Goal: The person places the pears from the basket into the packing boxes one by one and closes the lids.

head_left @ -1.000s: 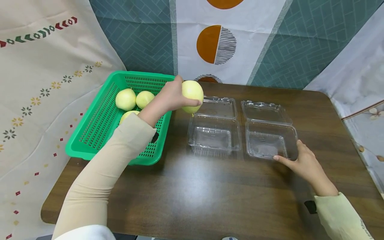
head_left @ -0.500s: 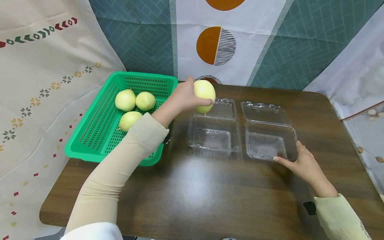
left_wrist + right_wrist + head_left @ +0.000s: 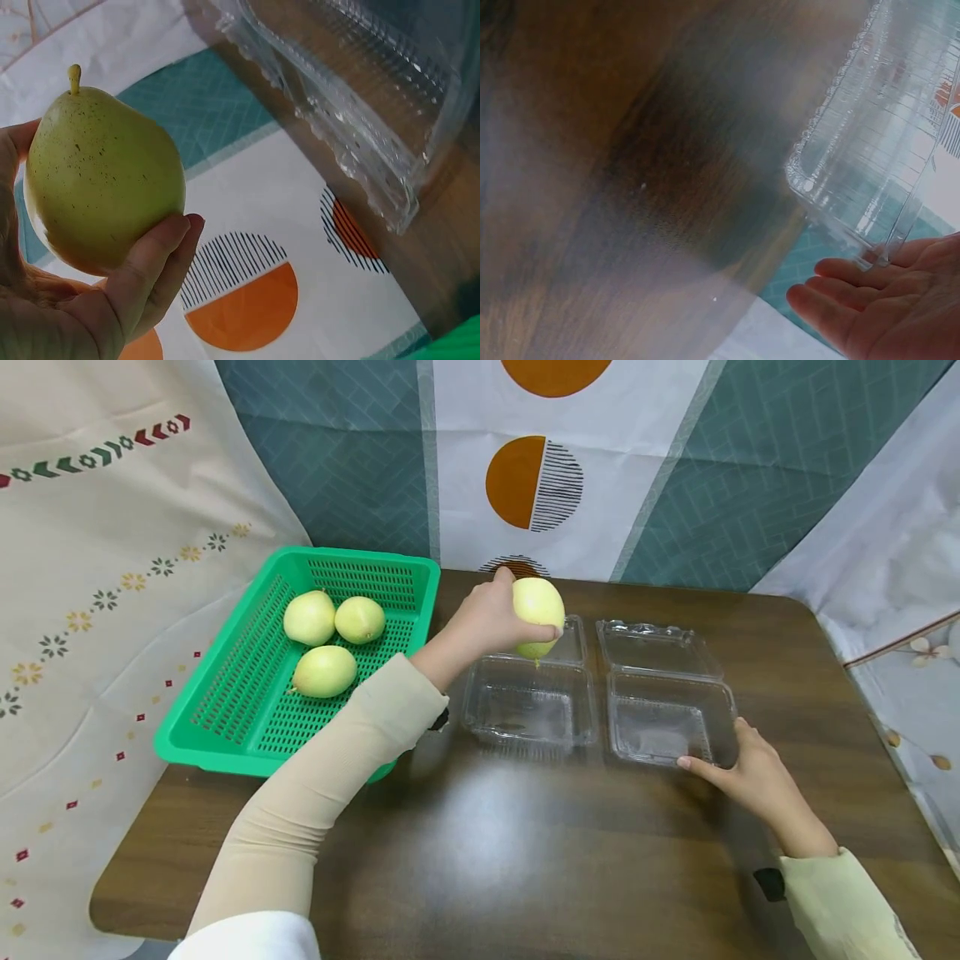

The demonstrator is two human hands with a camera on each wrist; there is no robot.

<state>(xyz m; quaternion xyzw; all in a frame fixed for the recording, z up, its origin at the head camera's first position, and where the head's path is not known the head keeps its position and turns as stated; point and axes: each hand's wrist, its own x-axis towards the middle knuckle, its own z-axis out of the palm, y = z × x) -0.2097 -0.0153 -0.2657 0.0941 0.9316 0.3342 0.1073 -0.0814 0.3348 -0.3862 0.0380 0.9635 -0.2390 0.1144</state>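
My left hand (image 3: pixel 495 618) grips a yellow-green pear (image 3: pixel 538 614) above the left clear plastic clamshell box (image 3: pixel 532 702), overlapping its raised lid in the head view. In the left wrist view the pear (image 3: pixel 105 176) has its stem upward, fingers and thumb wrapped round its wide part. At the right clamshell box (image 3: pixel 660 722), my right hand (image 3: pixel 757 777) rests by the near right corner, thumb at the front edge and fingers along the right side. In the right wrist view those fingers (image 3: pixel 840 296) lie extended beside the corner of the box (image 3: pixel 870 142).
A green plastic basket (image 3: pixel 217 693) stands on the left of the brown wooden table (image 3: pixel 570 852), with three more pears (image 3: pixel 324 671) inside. Both boxes stand side by side, lids folded back toward the patterned curtain (image 3: pixel 352 460) behind the table.
My left hand has carried the pear rightward, away from the basket and over the left box's lid side. My right hand has stayed at the right box's corner.
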